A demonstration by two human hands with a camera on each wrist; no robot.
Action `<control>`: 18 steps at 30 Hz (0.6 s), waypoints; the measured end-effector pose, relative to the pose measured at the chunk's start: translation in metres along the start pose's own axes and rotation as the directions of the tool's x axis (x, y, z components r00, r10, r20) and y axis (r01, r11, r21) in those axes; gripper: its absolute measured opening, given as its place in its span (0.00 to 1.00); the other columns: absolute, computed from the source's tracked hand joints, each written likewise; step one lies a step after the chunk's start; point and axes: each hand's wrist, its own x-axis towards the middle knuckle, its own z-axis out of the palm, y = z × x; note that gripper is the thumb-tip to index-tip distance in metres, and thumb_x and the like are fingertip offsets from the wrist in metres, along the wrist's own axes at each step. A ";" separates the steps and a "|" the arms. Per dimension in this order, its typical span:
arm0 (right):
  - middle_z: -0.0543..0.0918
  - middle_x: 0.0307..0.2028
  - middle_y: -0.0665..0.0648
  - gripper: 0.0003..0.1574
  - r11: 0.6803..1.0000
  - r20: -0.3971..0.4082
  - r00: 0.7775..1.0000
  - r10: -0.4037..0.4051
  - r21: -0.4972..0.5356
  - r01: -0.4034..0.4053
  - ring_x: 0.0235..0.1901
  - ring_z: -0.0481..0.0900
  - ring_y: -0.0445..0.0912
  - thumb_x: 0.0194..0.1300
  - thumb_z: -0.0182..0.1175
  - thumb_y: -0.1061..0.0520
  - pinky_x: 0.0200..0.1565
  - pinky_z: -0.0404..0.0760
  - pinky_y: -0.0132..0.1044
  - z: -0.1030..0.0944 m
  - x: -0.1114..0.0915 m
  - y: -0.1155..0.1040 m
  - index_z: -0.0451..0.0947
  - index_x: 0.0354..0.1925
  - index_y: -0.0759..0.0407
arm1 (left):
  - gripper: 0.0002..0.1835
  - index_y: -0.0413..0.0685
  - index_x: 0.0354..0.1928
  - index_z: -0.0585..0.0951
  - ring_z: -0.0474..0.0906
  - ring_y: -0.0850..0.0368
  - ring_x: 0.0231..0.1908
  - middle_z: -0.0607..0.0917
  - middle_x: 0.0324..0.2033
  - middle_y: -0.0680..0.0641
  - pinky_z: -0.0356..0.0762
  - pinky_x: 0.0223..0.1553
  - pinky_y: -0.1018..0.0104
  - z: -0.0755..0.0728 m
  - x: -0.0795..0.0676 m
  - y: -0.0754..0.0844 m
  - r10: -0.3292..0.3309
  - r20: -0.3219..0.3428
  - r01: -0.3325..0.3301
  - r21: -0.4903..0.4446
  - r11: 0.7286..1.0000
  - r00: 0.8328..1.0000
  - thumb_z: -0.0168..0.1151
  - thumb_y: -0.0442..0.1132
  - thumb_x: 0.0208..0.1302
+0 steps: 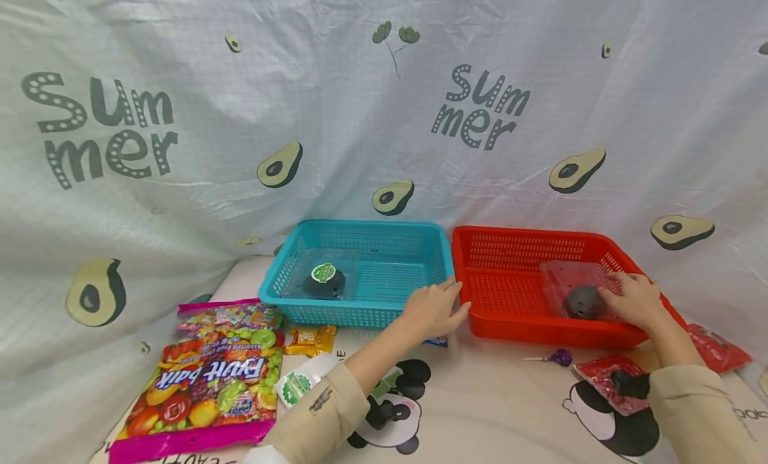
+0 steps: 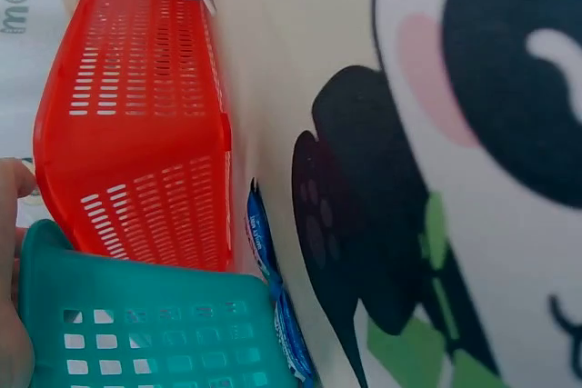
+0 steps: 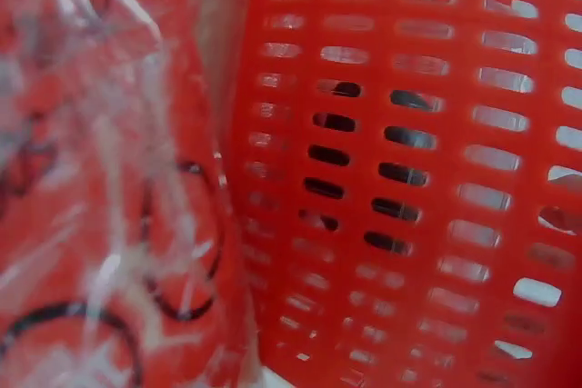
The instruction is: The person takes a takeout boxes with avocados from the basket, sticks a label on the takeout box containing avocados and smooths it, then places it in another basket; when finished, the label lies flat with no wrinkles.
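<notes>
My left hand [image 1: 431, 309] reaches to where the teal basket [image 1: 360, 315] meets the red basket [image 1: 504, 329]. Its fingers look extended at the rims, and it holds nothing visible. Part of this hand [image 2: 11, 333] shows beside the teal rim in the left wrist view. Inside the red basket, my right hand [image 1: 637, 303] grips the right side of a clear plastic box [image 1: 555, 277] with a dark round piece [image 1: 585, 302] in it. A similar clear box [image 1: 294, 281] with a green-and-white label [image 1: 323, 273] lies in the teal basket's left part.
A large fruit candy bag [image 1: 210, 384] lies at the left, near a yellow-orange packet [image 1: 311, 341]. Before the red basket are a purple lollipop [image 1: 562, 357] and a red packet [image 1: 609, 377]. Another red packet [image 1: 720, 347] lies right. A blue packet [image 2: 277, 288] lies by the teal basket.
</notes>
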 end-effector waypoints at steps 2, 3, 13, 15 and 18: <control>0.57 0.49 0.83 0.39 1.000 0.047 0.999 0.018 0.010 -0.019 0.47 0.52 0.75 0.61 0.49 0.47 0.45 0.56 0.71 0.000 0.001 0.002 0.55 0.56 0.78 | 0.25 0.50 0.58 0.71 0.79 0.54 0.42 0.72 0.57 0.47 0.79 0.32 0.67 -0.001 -0.003 0.000 0.017 -0.015 -0.017 -0.017 1.000 1.000 0.42 0.53 0.64; 0.57 0.49 0.83 0.40 1.000 0.074 0.997 0.028 0.010 -0.029 0.47 0.53 0.75 0.61 0.49 0.46 0.45 0.57 0.71 0.000 0.003 0.002 0.54 0.56 0.78 | 0.24 0.51 0.57 0.72 0.80 0.55 0.40 0.73 0.56 0.47 0.78 0.30 0.68 -0.001 -0.005 0.000 0.024 -0.023 -0.024 -0.030 0.999 0.999 0.42 0.52 0.63; 0.63 0.49 0.82 0.41 0.997 0.153 0.988 0.007 -0.075 0.004 0.47 0.57 0.73 0.60 0.50 0.43 0.48 0.57 0.69 0.002 0.009 -0.006 0.57 0.54 0.78 | 0.17 0.50 0.47 0.79 0.71 0.54 0.54 0.79 0.49 0.49 0.71 0.51 0.65 0.001 -0.003 0.003 0.090 -0.192 -0.100 -0.047 0.994 0.977 0.47 0.46 0.62; 0.63 0.50 0.82 0.43 0.999 0.163 0.987 0.000 -0.048 0.008 0.47 0.57 0.73 0.60 0.51 0.42 0.48 0.58 0.69 0.003 0.008 -0.007 0.57 0.55 0.77 | 0.16 0.51 0.46 0.80 0.69 0.55 0.56 0.78 0.50 0.50 0.67 0.54 0.66 0.001 0.000 0.007 0.099 -0.166 -0.115 -0.086 0.990 0.981 0.47 0.44 0.62; 0.65 0.48 0.81 0.42 0.999 0.155 0.987 -0.046 -0.008 0.048 0.45 0.62 0.71 0.59 0.52 0.43 0.46 0.62 0.67 0.003 0.005 -0.010 0.58 0.55 0.77 | 0.16 0.50 0.49 0.78 0.68 0.59 0.56 0.76 0.52 0.51 0.67 0.54 0.69 -0.001 0.010 0.015 0.109 -0.087 -0.124 -0.207 0.970 0.990 0.47 0.42 0.63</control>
